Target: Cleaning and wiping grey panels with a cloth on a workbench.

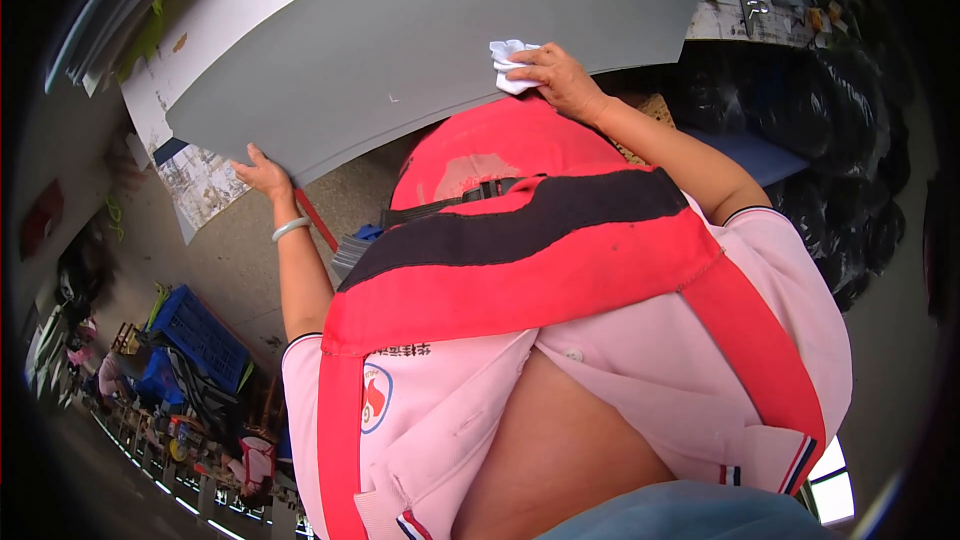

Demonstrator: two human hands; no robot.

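Note:
A large grey sheet point(440, 25) with a curved outline lies across the white worktable point(270, 5), its near edge reaching over the table's front. My right hand point(565, 83) grips a folded white cloth point(514, 68) and rests it on the sheet close to the near edge, right of the middle. At the sheet's near left corner is my left hand point(265, 174), thumb up and apart from the fingers, touching the edge. Part of its fingers is hidden beneath the sheet.
Stacked sheets point(110, 15) stand at the far left. Black plastic bags point(820, 140) fill the right side. A blue crate point(200, 335) sits on the floor at lower left, with people seated beyond it. My red apron point(520, 290) comes close to the table edge.

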